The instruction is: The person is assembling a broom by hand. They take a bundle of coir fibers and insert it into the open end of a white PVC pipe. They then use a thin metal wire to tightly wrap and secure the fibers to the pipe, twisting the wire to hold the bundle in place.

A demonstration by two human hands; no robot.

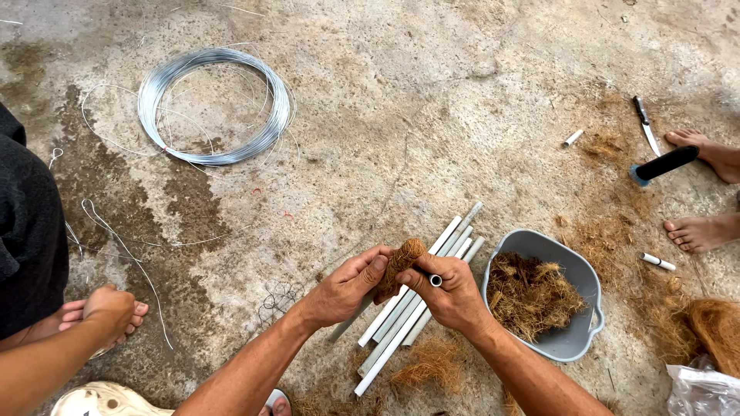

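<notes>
My right hand (pixel 455 296) is closed around a short white pipe (pixel 435 280), and my left hand (pixel 347 286) presses a wad of coconut fibre (pixel 402 258) onto its far end, above the pipe bundle (pixel 416 296). I judge I should keep the fibre tight and even — more waits in the grey basin (pixel 582 271) on the right.

Brown fluffy fibre (pixel 401 260) is seen on a white pipe (pixel 433 280). More white pipes (pixel 416 300) are seen by a grey tub (pixel 580 271). A shiny silver wire coil (pixel 214 106) is seen on grey, stained ground (pixel 401 100).
</notes>
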